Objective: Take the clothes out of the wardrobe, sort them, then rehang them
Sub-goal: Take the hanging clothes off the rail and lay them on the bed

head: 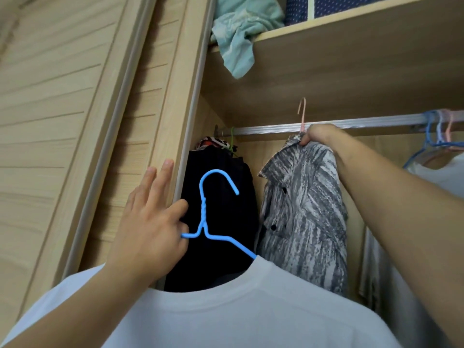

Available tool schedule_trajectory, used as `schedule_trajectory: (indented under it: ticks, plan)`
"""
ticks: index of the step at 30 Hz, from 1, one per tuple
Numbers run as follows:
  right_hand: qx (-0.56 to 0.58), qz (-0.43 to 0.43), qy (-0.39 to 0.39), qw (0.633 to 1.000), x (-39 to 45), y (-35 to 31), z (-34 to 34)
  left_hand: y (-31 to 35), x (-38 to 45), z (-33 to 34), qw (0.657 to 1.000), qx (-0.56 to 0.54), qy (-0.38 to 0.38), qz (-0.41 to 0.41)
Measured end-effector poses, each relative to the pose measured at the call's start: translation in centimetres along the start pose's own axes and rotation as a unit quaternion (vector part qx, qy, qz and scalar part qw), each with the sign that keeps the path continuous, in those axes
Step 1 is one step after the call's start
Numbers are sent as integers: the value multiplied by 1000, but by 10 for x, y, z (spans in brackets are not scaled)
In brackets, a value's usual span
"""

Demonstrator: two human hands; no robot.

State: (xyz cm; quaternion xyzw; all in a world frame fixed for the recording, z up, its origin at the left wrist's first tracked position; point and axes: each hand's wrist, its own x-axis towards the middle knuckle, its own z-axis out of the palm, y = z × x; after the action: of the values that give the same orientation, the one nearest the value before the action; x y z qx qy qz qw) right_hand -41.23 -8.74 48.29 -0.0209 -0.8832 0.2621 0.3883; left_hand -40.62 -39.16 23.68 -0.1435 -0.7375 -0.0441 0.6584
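A white T-shirt (226, 312) fills the bottom of the view on a blue hanger (204, 214). My left hand (150, 222) holds that hanger by its left shoulder, two fingers straight up against the door edge. A grey streaked shirt (303, 217) hangs on a pink hanger (302, 114) whose hook rises above the silver rail (364, 123). My right hand (319, 134) pinches the shirt's collar at the hanger's neck, just below the rail. A black garment (221, 172) hangs at the far left of the rail.
The wooden sliding door (88, 121) stands at the left. On the shelf (351, 28) above lie a crumpled teal cloth (241, 28) and a dotted blue box (334, 6). At the right, blue and pink hangers (439, 129) carry pale clothes.
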Motion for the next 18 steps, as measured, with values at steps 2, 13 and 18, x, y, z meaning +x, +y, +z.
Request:
schedule_trajectory:
  ticks: [2,13,18]
  plan:
    - [34,-11,23,999,-11,1,3,-1,1,-1,1000,1,-8,-7]
    - [127,122,-28,984,-172,83,24,20,-25,-36,962,-187,-137,-145]
    - [158,100,-30,982,-261,90,-9,52,-71,-86,914,-310,-59,-255]
